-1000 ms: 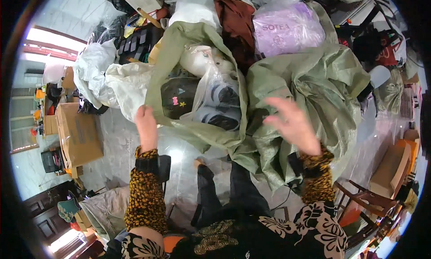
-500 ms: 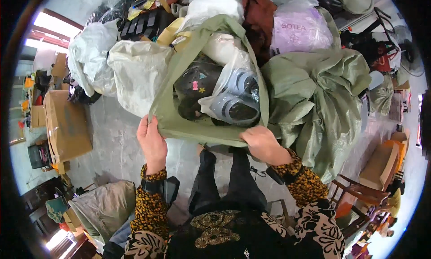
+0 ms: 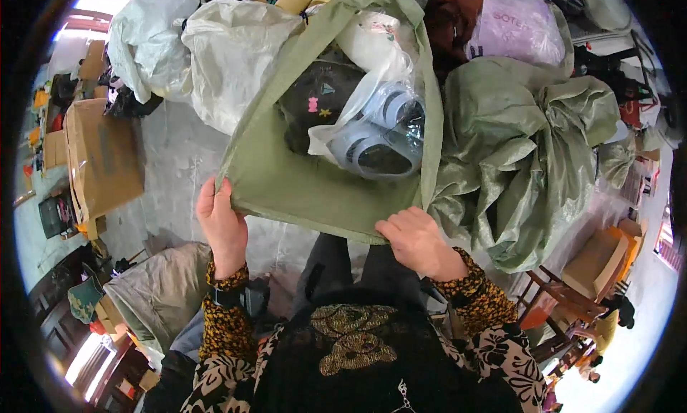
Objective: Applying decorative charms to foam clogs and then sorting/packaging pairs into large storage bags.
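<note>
A large green woven sack (image 3: 315, 191) gapes in front of me, its near rim stretched between my hands. My left hand (image 3: 222, 227) pinches the rim at its left corner. Toward the right of the same edge, my right hand (image 3: 418, 243) grips the fabric with curled fingers. Inside the sack lies a dark bundle (image 3: 318, 101) with small coloured patches. Beside it are pale blue-grey rounded items in clear plastic (image 3: 386, 137), whose kind I cannot make out. A white plastic bag (image 3: 376, 44) sits behind them. The sack's lower contents are hidden.
White sacks (image 3: 240, 59) stand to the far left, and a bulging green sack (image 3: 526, 155) leans close on the right. A cardboard box (image 3: 104, 159) is at the left. A lilac package (image 3: 515, 30) lies far right, and a wooden chair (image 3: 565, 298) stands near right.
Both hands have drawn the sack's near rim toward me, and my left hand has shifted left. The mouth is wider, showing more of the green inner wall. The view has shifted too.
</note>
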`<action>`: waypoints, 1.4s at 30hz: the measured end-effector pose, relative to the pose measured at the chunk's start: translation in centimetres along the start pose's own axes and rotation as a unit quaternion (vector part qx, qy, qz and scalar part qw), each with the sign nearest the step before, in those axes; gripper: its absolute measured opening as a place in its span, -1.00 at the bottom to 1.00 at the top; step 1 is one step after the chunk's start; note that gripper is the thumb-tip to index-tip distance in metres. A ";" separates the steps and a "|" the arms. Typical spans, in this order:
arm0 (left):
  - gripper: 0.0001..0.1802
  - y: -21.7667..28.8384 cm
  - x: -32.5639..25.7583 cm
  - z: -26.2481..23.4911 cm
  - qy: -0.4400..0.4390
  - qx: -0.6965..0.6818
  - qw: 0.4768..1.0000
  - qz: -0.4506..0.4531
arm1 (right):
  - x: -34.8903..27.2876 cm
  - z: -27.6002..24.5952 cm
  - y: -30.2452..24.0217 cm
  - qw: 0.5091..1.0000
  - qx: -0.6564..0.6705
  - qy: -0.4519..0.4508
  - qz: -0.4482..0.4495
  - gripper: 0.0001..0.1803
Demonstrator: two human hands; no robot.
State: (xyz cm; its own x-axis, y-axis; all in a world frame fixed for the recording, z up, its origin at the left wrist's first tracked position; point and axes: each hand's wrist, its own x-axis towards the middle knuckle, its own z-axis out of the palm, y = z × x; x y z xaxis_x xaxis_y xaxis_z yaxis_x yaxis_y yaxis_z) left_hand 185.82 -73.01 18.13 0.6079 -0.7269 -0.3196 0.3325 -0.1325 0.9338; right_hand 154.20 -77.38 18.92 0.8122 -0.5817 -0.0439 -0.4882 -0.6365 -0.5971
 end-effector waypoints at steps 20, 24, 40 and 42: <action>-0.13 -6.4 3.6 21.7 -0.430 0.641 0.492 0.403 | -1.9 1.4 0.0 0.997 -0.048 0.002 -0.064 -0.77; -0.13 -9.9 6.3 24.2 -0.429 0.656 0.540 0.307 | -3.7 0.9 1.1 0.998 -0.026 0.046 -0.019 -0.74; -0.72 -14.8 8.9 20.4 -0.292 0.269 0.890 0.224 | -7.0 1.2 3.5 1.000 0.003 -0.006 0.027 -0.71; -0.71 -14.9 11.3 19.5 -0.212 0.364 0.857 0.296 | -7.9 1.2 3.8 0.999 0.015 -0.010 0.030 -0.71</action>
State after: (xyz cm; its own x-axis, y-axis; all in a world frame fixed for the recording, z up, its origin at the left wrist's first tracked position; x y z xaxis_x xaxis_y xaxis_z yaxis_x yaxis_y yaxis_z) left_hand 173.68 -92.44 3.72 0.1458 -0.9713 0.1880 -0.5765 0.0710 0.8140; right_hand 146.32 -74.59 16.08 0.7880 -0.6079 -0.0972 -0.5271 -0.5847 -0.6167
